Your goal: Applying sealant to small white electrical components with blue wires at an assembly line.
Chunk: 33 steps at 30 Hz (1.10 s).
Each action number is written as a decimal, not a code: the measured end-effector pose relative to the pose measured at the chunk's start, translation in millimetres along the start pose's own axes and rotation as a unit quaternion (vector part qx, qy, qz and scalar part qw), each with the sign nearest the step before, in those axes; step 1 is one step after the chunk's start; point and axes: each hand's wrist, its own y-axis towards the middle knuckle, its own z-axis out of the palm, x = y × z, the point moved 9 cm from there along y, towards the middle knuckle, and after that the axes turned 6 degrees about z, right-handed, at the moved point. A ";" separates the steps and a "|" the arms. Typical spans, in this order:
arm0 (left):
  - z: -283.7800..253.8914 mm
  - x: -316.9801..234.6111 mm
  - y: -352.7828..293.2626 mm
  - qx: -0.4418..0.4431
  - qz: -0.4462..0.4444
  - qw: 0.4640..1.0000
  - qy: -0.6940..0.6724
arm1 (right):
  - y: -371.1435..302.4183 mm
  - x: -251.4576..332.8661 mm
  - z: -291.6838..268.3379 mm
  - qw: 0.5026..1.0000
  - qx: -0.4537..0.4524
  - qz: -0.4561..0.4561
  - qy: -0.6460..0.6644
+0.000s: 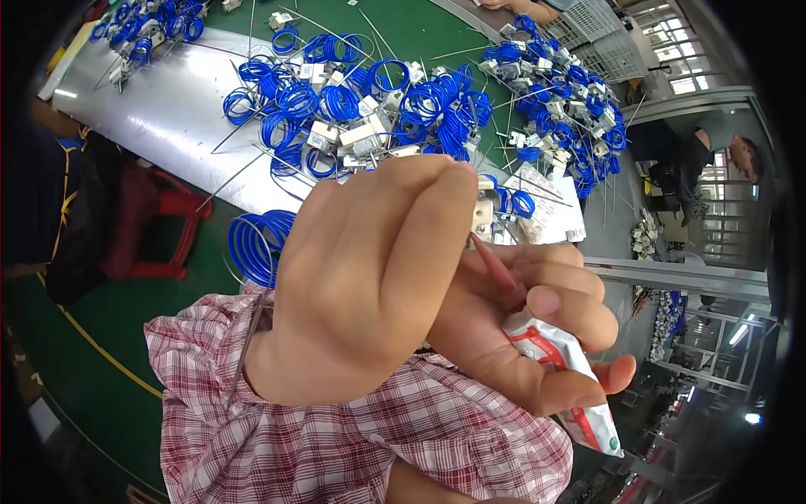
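My left hand [361, 269] is closed, back turned up, with its fingers curled round a small white block [484, 210] that has a metal screw or terminal on it. Most of that block is hidden behind the fingers. A blue coil [259, 245] with a thin metal rod hangs beside my left wrist; whether it joins the held block cannot be seen. My right hand [546, 336] grips a white and red squeeze tube [579, 412]. The tube's pinkish-red pointed nozzle [497, 267] reaches up to the block, its tip at or very close to it.
A heap of white blocks with blue coils [361, 101] and thin rods covers part of the shiny metal table [168, 109]. More lie in a pile at right [562, 101]. A red stool [172, 227] stands at left. Other people are nearby, one at the far right [714, 143].
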 end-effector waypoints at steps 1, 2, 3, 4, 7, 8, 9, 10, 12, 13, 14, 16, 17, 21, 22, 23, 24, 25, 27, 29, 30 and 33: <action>-1.2 -0.9 0.6 0.001 0.000 1.000 0.000 | 0.1 -1.4 -0.7 1.000 -0.004 0.005 0.006; -1.4 -1.4 0.7 0.010 -0.006 1.000 -0.001 | 0.1 -1.2 -0.3 1.000 -0.004 0.006 0.005; -0.9 -1.3 0.3 0.020 -0.012 1.000 -0.002 | 0.3 -1.2 0.8 1.000 0.000 0.008 0.009; -1.3 -1.5 -0.4 0.020 -0.013 1.000 -0.002 | 0.4 -1.2 1.7 1.000 0.003 0.011 0.013; 2.4 -1.5 -0.6 0.027 -0.003 1.000 0.001 | 1.4 -3.2 -6.9 1.000 0.002 0.001 0.021; 3.5 -1.4 -0.9 0.033 -0.007 0.999 0.000 | 1.7 -2.2 -6.8 1.000 0.002 0.000 0.020; 4.5 -1.1 -1.2 0.039 -0.011 0.999 -0.001 | 2.3 -3.1 -5.6 0.999 0.006 0.013 0.029; 4.5 -0.8 -1.2 0.039 -0.012 0.999 -0.002 | 2.9 -4.4 -4.5 0.999 0.009 0.026 0.038; 7.5 0.0 -2.8 0.053 0.001 0.999 -0.009 | 2.2 -7.9 -6.6 0.999 0.004 0.033 0.032; 7.6 1.5 -3.9 0.055 -0.002 0.998 -0.009 | 2.0 -9.9 -8.5 0.999 -0.002 0.037 0.026; 6.8 1.0 -3.9 0.058 -0.003 0.998 -0.011 | 4.1 -8.5 -8.2 0.999 -0.001 0.037 0.023; 4.9 1.2 -3.7 0.062 -0.006 0.998 -0.016 | 8.5 -12.1 -14.1 0.996 -0.035 0.073 0.033; 7.2 0.4 -2.5 0.071 -0.006 0.997 -0.028 | 12.3 -10.4 -15.7 0.997 -0.035 0.069 0.027; 9.2 -0.6 -2.3 0.085 -0.010 0.995 -0.043 | 22.0 -15.3 -7.7 0.990 0.030 0.100 0.094; 9.4 0.9 -4.2 0.087 -0.013 0.995 -0.042 | 22.6 -17.4 -0.5 0.987 0.064 0.116 0.096; 9.1 1.5 -5.1 0.083 -0.011 0.995 -0.053 | 23.7 -19.2 5.1 0.982 0.100 0.129 0.095; 8.9 1.6 -5.7 0.078 -0.010 0.995 -0.063 | 25.1 -21.1 9.2 0.973 0.144 0.152 0.093; 8.9 0.8 -5.2 0.080 -0.011 0.995 -0.065 | 25.2 -21.6 9.0 0.974 0.145 0.153 0.090; 11.8 -1.4 -3.2 0.110 -0.014 0.993 -0.050 | 23.8 -18.3 17.4 0.970 0.192 0.093 -0.118; 12.4 -0.6 -3.3 0.121 -0.013 0.991 -0.050 | 26.6 -25.2 20.4 0.945 0.275 0.178 -0.019; 13.3 -1.0 -3.3 0.130 -0.009 0.990 -0.049 | 18.2 -29.2 31.5 0.897 0.350 0.256 0.083; 13.8 -0.9 -2.3 0.127 -0.004 0.991 -0.046 | 14.8 -25.3 21.7 0.948 0.232 0.208 0.073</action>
